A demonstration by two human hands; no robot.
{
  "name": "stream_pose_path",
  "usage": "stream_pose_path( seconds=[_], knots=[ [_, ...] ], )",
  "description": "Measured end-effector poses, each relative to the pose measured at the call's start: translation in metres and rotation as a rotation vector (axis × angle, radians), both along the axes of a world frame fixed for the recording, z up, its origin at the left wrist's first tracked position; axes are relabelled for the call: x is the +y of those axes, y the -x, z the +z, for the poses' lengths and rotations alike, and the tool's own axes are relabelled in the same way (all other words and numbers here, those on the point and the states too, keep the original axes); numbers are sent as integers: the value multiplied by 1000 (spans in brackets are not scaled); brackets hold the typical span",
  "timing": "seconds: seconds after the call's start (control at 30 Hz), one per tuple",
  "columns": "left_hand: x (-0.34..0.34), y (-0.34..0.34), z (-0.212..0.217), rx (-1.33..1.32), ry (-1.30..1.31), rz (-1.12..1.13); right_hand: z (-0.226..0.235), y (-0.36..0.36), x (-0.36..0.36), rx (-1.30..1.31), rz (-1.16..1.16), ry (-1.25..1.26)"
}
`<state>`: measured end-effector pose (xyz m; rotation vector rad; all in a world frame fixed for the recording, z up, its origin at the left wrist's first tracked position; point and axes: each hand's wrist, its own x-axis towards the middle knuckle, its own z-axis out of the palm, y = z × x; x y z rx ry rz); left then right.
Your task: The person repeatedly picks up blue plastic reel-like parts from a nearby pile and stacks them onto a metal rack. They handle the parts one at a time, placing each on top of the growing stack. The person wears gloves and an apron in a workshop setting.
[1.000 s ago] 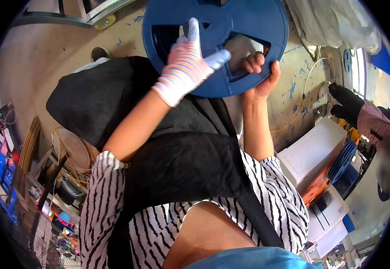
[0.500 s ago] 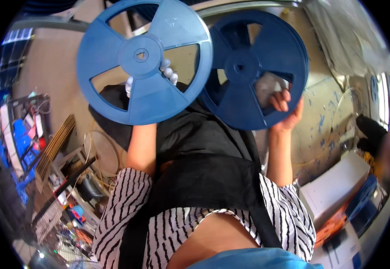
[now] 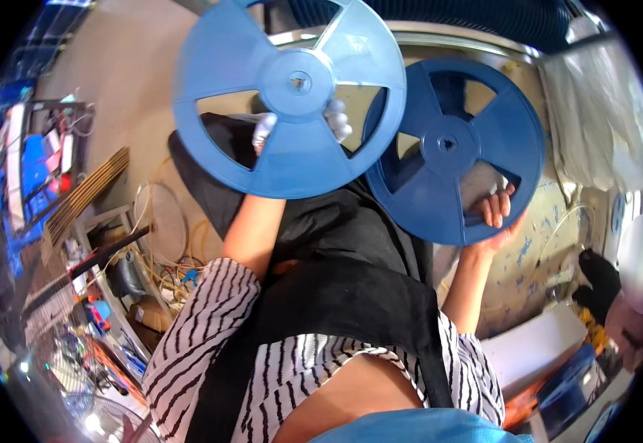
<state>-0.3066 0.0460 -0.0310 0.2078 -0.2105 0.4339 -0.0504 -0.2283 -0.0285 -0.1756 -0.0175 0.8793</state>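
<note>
My left hand (image 3: 336,122), in a white glove, holds up a light blue plastic reel (image 3: 289,96) with three cut-out windows; the reel hides most of the hand. My bare right hand (image 3: 500,214) grips the lower right rim of a darker blue reel (image 3: 450,148), fingers curled through one of its openings. The two reels are raised side by side, and the light one overlaps the dark one's left edge. Below them hang my striped sleeves and a black apron (image 3: 336,310).
Coiled cables (image 3: 166,244), wooden slats (image 3: 85,192) and cluttered shelving (image 3: 33,170) lie to the left. A paint-spattered surface (image 3: 535,244), white boxes (image 3: 532,347) and clear plastic sheeting (image 3: 602,111) are on the right. Another person's dark-gloved hand (image 3: 598,277) shows at the right edge.
One second ago both hands were on a single stacked reel. The left hand has since pulled the light blue reel apart and carried it left, then back toward the centre and higher.
</note>
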Motion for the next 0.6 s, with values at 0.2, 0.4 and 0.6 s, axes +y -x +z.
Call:
stream_pose_path(
  seconds=[0.2,0.4,0.6],
  knots=[
    [8,25,19,228,-152,87,7,-1,1,64,-52,-42],
    [1,36,22,34,-126,27,9,2,-8,71,-86,-72],
    [-28,17,30,71,-98,-70,9,-4,-24,86,-128,-31]
  ],
)
